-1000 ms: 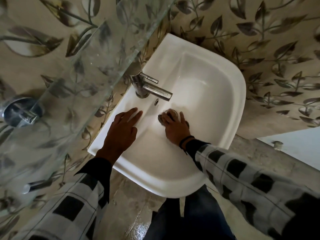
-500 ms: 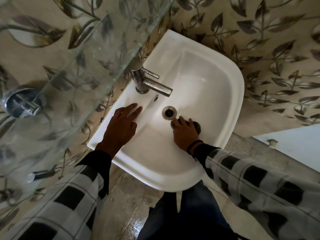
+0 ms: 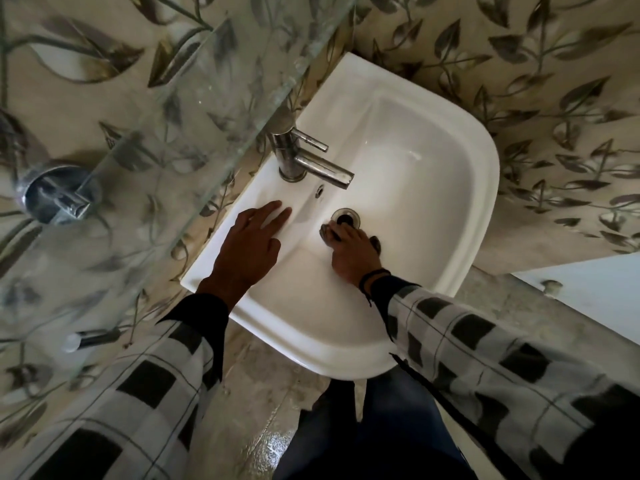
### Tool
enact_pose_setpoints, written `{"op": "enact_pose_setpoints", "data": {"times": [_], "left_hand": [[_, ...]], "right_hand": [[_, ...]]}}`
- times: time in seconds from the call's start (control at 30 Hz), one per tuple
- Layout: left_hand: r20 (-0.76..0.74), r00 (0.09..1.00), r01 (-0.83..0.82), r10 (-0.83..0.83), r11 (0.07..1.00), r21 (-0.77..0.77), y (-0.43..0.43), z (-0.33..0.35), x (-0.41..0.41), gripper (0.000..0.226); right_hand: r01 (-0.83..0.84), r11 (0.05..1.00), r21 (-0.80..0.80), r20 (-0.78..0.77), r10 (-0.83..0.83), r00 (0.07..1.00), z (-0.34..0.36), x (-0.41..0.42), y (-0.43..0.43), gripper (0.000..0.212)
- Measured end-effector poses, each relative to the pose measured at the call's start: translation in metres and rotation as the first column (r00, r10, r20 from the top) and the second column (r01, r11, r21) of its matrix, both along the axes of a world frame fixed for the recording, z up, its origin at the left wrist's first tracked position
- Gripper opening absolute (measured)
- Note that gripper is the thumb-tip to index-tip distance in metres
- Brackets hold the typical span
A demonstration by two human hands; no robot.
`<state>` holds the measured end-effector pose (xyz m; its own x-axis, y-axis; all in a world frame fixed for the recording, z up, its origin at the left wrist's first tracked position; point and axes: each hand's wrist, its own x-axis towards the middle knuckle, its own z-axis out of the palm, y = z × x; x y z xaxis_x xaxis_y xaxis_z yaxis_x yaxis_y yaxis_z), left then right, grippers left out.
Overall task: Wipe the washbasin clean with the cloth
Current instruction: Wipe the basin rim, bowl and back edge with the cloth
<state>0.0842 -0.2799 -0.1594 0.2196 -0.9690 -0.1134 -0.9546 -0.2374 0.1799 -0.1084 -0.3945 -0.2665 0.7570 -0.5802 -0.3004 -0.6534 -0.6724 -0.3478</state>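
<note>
The white washbasin (image 3: 478,188) is fixed to a leaf-patterned wall. My right hand (image 3: 351,252) is down in the bowl, gripping a small dark cloth (image 3: 327,233) that shows past my fingertips and again by my thumb side; it presses on the bowl floor just below the metal drain (image 3: 346,218). Most of the cloth is hidden under the hand. My left hand (image 3: 247,249) lies flat with straight fingers on the basin's left ledge, below the chrome tap (image 3: 308,161).
A glass shelf (image 3: 194,109) juts out over the basin's left side, held by a chrome bracket (image 3: 57,194). A small overflow hole (image 3: 319,190) sits under the tap spout. Wet floor (image 3: 270,393) and my legs lie below the basin; a white surface (image 3: 595,296) is at right.
My right hand slid the cloth from over the drain down and right, then back up-left to the drain's lower edge. The left hand stayed on the ledge.
</note>
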Motion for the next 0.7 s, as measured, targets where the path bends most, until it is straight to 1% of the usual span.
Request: {"op": "enact_pose_setpoints", "data": {"times": [0.07, 0.17, 0.23, 0.3, 0.37, 0.43, 0.5, 0.57, 0.6, 0.7], "left_hand": [[-0.009, 1.000, 0.004, -0.004, 1.000, 0.007, 0.000, 0.003, -0.001, 0.062], [-0.009, 1.000, 0.006, -0.006, 1.000, 0.023, -0.001, 0.005, 0.000, 0.063], [-0.008, 1.000, 0.004, -0.003, 1.000, 0.026, 0.000, 0.004, 0.000, 0.063], [-0.005, 1.000, -0.001, 0.002, 1.000, 0.025, 0.001, 0.004, -0.001, 0.063], [-0.012, 1.000, -0.006, 0.006, 0.999, 0.031, 0.000, 0.006, -0.003, 0.064], [-0.028, 0.999, -0.014, 0.015, 1.000, 0.027, 0.000, 0.008, -0.003, 0.065], [-0.038, 0.999, -0.020, 0.021, 0.999, 0.025, 0.001, 0.009, -0.004, 0.065], [-0.028, 0.999, -0.019, 0.019, 1.000, 0.022, 0.001, 0.007, -0.005, 0.065], [-0.019, 1.000, -0.017, 0.017, 1.000, 0.020, 0.001, 0.007, -0.005, 0.064], [-0.008, 1.000, -0.006, 0.006, 1.000, 0.026, 0.001, 0.005, -0.004, 0.063]], "right_hand": [[-0.015, 0.999, -0.045, -0.035, 0.013, 0.999, 0.000, -0.010, 0.004, 0.058], [-0.025, 0.992, -0.122, -0.128, 0.009, 0.992, 0.006, -0.026, -0.004, 0.051], [0.003, 0.993, -0.121, -0.151, -0.021, 0.988, 0.006, -0.031, -0.012, 0.054], [0.075, 0.992, -0.100, -0.134, -0.088, 0.987, 0.006, -0.024, -0.022, 0.058], [0.141, 0.987, -0.073, -0.103, -0.148, 0.984, 0.004, -0.009, -0.030, 0.056], [0.168, 0.985, -0.045, -0.068, -0.171, 0.983, -0.001, 0.002, -0.032, 0.052], [0.183, 0.983, -0.031, -0.002, -0.183, 0.983, -0.008, 0.003, -0.027, 0.053], [0.215, 0.976, -0.023, 0.075, -0.213, 0.974, -0.016, -0.006, -0.022, 0.057], [0.239, 0.970, -0.039, 0.084, -0.235, 0.968, -0.019, -0.012, -0.022, 0.060], [0.293, 0.954, -0.061, 0.024, -0.292, 0.956, -0.025, -0.017, -0.032, 0.083]]}}
